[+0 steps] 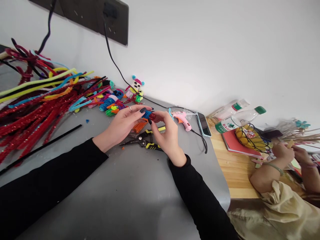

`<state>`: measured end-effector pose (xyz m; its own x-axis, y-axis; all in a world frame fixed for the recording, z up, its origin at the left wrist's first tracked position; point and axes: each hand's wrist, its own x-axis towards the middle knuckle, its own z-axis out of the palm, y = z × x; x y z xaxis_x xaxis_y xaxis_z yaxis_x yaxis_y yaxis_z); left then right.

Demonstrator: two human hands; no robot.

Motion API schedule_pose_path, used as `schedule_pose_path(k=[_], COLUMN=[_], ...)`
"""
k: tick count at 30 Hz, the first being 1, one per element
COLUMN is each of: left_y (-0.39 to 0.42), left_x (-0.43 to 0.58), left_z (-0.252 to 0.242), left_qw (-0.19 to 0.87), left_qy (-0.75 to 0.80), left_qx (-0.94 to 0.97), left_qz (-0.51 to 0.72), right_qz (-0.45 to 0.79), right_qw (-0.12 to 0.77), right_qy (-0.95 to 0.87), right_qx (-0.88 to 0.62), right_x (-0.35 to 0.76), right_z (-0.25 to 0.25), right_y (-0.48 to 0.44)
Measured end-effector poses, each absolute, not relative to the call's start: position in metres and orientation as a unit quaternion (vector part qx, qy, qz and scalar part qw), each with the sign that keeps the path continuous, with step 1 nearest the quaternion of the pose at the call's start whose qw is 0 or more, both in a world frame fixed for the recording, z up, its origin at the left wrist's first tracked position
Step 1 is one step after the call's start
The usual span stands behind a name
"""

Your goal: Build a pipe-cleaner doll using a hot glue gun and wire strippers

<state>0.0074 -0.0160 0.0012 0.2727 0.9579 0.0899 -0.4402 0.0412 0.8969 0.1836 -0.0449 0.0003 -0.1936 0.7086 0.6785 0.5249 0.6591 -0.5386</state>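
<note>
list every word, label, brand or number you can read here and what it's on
"农夫山泉", as best it reads, on the green label of the green-capped bottle.
Label on the clear bottle behind it: too blurred to read.
Any marks on the pink glue gun: too small to read.
Held blue-and-red piece: no lettering shows.

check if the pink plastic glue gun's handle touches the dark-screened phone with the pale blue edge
Apart: the head view shows a strip of grey tabletop between the pink handle and the phone.
</note>
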Motion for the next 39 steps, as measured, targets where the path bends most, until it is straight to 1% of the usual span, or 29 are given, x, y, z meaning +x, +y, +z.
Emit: schedule_pose_path(k=[6,12,25,29,35,39], left_y=[-0.015,-0.014,-0.014,-0.014,-0.007,-0.006], left_x=[0.007,0.008,0.009,0.005,-0.012,-0.018], left_z=[-0.001,-0.006,-0.011,-0.005,0.015,0.019], left_qw=[0.635,0.636,0.628,0.608,0.545,0.499], left_qy=[0.305,0.313,0.316,0.318,0.306,0.311], left_qx=[0.478,0.461,0.456,0.500,0.646,0.694], left_qz=[0.524,0.534,0.545,0.529,0.437,0.415], right_qz=[0.094,0.084,0.128,0.183,0.319,0.392], right_qw=[0.487,0.482,0.501,0.511,0.536,0.525], right_qy=[-0.769,-0.774,-0.771,-0.748,-0.679,-0.653], right_qx=[-0.403,-0.401,-0.372,-0.381,-0.387,-0.380], right_x=[0.183,0.183,0.182,0.183,0.186,0.188], right_z=[0.001,0.001,0.004,0.004,0.008,0.007], right_y=[-0.045,-0.046,-0.045,-0.046,-0.045,-0.043])
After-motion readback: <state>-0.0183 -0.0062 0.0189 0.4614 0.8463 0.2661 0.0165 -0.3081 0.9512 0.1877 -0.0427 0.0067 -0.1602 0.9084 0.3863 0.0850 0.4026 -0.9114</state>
